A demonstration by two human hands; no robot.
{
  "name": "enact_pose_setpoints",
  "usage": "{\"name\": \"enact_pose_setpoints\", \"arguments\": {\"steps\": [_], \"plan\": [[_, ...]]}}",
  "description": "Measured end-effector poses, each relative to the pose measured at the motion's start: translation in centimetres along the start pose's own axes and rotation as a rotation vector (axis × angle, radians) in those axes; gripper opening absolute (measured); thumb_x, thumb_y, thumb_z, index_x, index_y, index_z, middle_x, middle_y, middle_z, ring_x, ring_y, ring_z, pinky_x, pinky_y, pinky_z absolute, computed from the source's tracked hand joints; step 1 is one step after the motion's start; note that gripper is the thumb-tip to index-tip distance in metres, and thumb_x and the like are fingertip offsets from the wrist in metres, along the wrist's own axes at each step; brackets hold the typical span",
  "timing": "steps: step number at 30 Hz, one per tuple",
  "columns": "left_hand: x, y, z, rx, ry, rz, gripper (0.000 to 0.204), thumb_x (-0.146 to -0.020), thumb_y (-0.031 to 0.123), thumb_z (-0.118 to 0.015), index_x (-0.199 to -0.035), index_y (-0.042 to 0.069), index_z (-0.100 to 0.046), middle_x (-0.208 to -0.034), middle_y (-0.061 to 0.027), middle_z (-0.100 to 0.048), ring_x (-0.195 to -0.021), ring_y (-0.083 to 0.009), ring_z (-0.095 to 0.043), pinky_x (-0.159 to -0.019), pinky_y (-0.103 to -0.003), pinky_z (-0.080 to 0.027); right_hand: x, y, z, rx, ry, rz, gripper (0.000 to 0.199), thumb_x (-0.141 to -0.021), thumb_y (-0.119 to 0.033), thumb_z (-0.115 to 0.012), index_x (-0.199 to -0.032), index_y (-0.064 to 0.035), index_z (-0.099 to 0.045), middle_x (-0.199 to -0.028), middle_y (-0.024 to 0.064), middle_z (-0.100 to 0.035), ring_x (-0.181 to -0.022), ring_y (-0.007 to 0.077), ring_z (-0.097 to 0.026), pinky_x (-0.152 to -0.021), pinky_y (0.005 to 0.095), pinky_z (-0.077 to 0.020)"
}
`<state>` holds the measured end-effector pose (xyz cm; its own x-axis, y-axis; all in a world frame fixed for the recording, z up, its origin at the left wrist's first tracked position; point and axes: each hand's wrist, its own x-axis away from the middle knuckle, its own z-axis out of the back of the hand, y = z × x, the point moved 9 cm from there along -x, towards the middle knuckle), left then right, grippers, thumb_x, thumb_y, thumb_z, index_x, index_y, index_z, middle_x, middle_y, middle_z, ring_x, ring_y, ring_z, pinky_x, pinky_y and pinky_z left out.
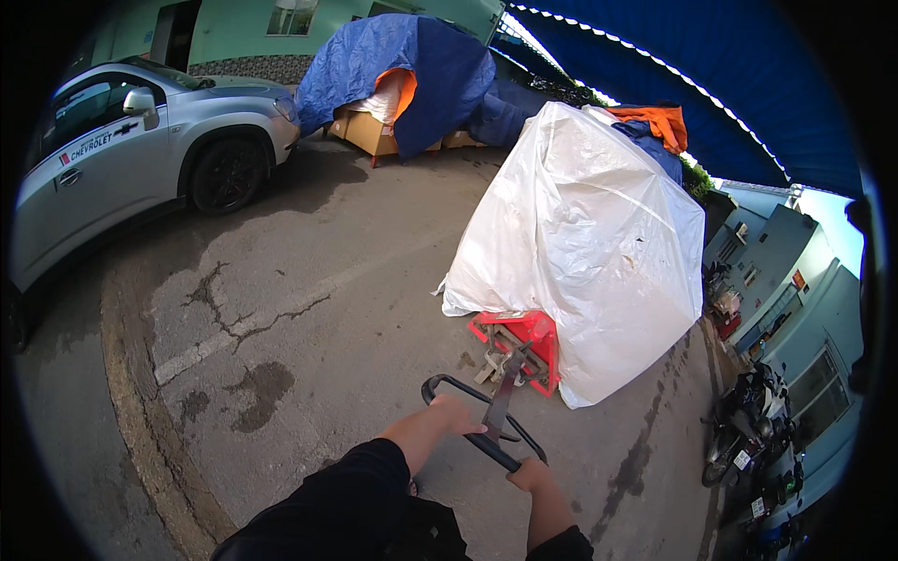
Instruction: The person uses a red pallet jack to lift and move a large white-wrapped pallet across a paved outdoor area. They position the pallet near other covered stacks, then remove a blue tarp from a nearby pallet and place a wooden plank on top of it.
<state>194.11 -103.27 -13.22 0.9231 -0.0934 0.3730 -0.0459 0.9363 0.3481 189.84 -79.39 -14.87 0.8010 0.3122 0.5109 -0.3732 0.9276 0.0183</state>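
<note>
Both of my hands hold the black loop handle point(502, 457) of a red pallet jack point(536, 329). My left hand point(454, 414) is closed round the handle's left part, near the steel shaft. At the right end of its near bar, my right hand point(531, 475) is wrapped round the grip. The shaft slants away from me to the jack's red body. Right beyond it stands a tall load under a white plastic sheet point(599, 252). The sheet hides what is beneath, and the jack's forks are out of sight.
A silver car point(122, 140) stands at the left. Boxes under a blue tarp point(402, 75) are at the back, beside the load. Motorbikes point(748, 421) line the wall at the right. Cracked, stained pavement point(309, 252) lies between; a blue awning point(692, 56) hangs overhead.
</note>
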Motion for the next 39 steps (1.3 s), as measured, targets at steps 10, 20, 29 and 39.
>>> {"name": "enact_pose_setpoints", "arguments": {"steps": [10,20,29,39], "plan": [[11.2,2.2,-3.8,-0.037,-0.064,-0.036,0.092,-0.091,0.079,-0.024,-0.111,0.003,-0.072,-0.116,-0.0209,-0.068,-0.112,-0.0381,-0.064,-0.093,-0.051,-0.05,11.1,-2.6,-5.1,-0.028,-0.044,0.096,0.042,-0.076,-0.039,-0.064,-0.105,-0.0114,-0.074,-0.105,0.0171,-0.071,-0.103,0.0351,-0.067,-0.091,0.0447,-0.0529],[25.7,4.5,-7.0,-0.092,-0.165,0.023,0.092,-0.091,0.079,-0.021,-0.103,0.005,-0.075,-0.106,-0.0201,-0.071,-0.106,-0.0389,-0.066,-0.091,-0.05,-0.051,24.7,-6.8,-9.2,-0.004,-0.087,0.185,0.039,-0.078,-0.041,-0.066,-0.104,-0.0139,-0.074,-0.103,0.015,-0.072,-0.1,0.0338,-0.068,-0.087,0.0444,-0.0546],[37.2,12.5,-11.9,-0.119,0.007,-0.042,0.07,-0.079,0.075,-0.056,-0.087,0.007,-0.071,-0.079,-0.0144,-0.068,-0.09,-0.0351,-0.067,-0.079,-0.048,-0.05,37.4,-3.1,-11.8,-0.129,0.037,0.364,0.032,-0.078,-0.033,-0.067,-0.096,-0.0069,-0.073,-0.093,0.0182,-0.072,-0.092,0.036,-0.07,-0.083,0.0462,-0.0554],[49.0,25.9,-24.4,-0.176,0.123,0.144,0.046,-0.072,0.055,-0.075,-0.084,0.011,-0.072,-0.08,-0.01,-0.071,-0.087,-0.0296,-0.069,-0.09,-0.039,-0.047,49.6,8.4,-21.6,0.031,0.059,0.408,0.025,-0.074,-0.031,-0.066,-0.088,-0.0109,-0.073,-0.086,0.0151,-0.072,-0.087,0.0342,-0.07,-0.079,0.0456,-0.0555]]}}
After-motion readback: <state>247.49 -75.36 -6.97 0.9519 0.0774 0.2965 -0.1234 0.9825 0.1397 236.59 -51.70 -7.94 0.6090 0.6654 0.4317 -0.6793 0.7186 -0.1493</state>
